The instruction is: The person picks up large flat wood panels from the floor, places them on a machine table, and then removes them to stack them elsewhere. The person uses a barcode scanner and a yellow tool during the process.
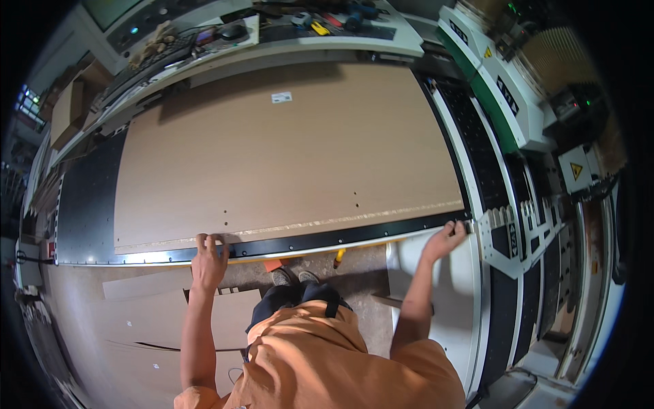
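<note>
A single brown board (293, 157) lies flat on a black surface (88, 198). From left: a person's left hand (210, 260), fingers bent and narrowly spaced, meets the board's near edge, though whether it grips cannot be told; two dark holes (225, 211); one white label (281, 97); two shoes (308, 276) below; two more holes (355, 193); and the right hand (444, 241), fingers drawn together near the board's near right corner, its hold unclear.

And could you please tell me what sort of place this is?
Probably a woodworking workshop: a large brown board lies on a black table, green-and-white machinery stands at the right, and hand tools lie beyond.
</note>
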Motion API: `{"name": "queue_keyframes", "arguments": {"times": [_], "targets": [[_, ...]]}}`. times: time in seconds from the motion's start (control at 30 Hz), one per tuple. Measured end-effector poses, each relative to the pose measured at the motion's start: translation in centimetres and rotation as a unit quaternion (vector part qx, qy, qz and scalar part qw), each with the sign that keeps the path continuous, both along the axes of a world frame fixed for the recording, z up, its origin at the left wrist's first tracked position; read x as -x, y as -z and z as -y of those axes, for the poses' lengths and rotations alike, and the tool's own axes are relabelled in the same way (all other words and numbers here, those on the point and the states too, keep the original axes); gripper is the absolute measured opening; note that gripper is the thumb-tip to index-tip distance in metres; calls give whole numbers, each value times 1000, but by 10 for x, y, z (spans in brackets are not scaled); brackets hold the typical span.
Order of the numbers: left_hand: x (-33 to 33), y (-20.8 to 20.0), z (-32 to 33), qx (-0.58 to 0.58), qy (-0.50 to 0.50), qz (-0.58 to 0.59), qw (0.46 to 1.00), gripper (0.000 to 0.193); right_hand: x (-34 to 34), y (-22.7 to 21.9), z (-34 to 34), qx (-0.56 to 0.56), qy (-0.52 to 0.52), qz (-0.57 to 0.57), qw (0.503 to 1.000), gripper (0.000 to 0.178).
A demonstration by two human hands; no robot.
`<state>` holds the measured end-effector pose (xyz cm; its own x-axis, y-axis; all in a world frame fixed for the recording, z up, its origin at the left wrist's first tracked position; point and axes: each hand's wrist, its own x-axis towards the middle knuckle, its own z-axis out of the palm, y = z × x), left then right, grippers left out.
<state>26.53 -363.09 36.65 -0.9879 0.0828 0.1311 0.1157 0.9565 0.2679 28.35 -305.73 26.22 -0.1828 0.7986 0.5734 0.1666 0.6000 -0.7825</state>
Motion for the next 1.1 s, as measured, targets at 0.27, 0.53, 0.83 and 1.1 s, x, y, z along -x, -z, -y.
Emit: {"name": "queue_keyframes", "arguments": {"times": [0.27,0.53,0.83,1.1], "targets": [[-3,-18,-6,-1,-38,73,997,46,93,-79,-44,-127,-92,425,892,45],[-77,-20,-3,-61,-81,45,994,39,15,-66,-45,-155,-92,413,893,46],[-191,28,-4,-601,-584,92,538,47,-103,-81,-7,-132,-142,430,882,48],[-237,49,37,-621,-580,-72,523,36,-102,-106,-21,363,-363,433,740,55]]}}
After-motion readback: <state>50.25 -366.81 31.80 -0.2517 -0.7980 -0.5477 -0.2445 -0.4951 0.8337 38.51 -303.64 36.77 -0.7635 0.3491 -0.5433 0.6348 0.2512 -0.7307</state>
